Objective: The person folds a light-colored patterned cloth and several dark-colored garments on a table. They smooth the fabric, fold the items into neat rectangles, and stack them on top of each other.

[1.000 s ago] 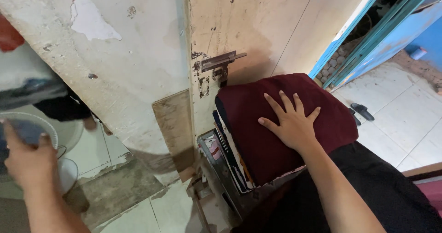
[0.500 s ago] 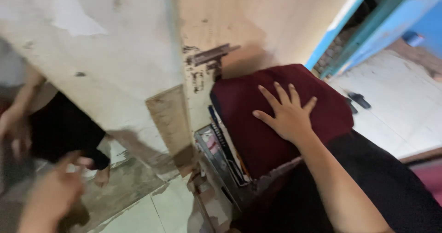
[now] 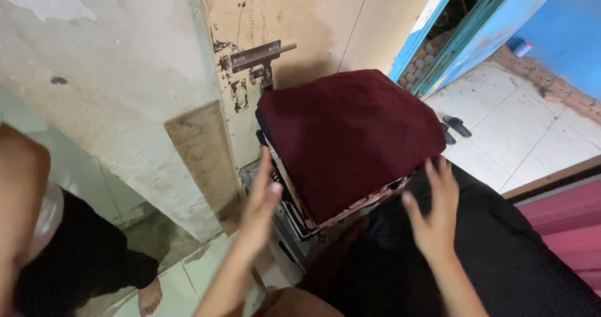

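A pile of folded clothes with a dark red cloth (image 3: 347, 132) on top rests on a small stand against a wooden door. My left hand (image 3: 260, 210) is flat and open at the pile's left side, fingers pointing up beside the striped layers. My right hand (image 3: 432, 214) is open at the pile's near right corner, fingers spread and just touching the edge. Neither hand holds anything.
A metal sliding bolt (image 3: 260, 55) sits on the wooden door (image 3: 313, 16) behind the pile. Another person in black (image 3: 81, 260) stands barefoot at lower left on the tiles. A peeling wall (image 3: 106, 79) is at left. Sandals (image 3: 456, 127) lie on the outside floor at right.
My right hand slid off the top of the red cloth to its near right edge. My left hand came up from the lower left to the pile's left side.
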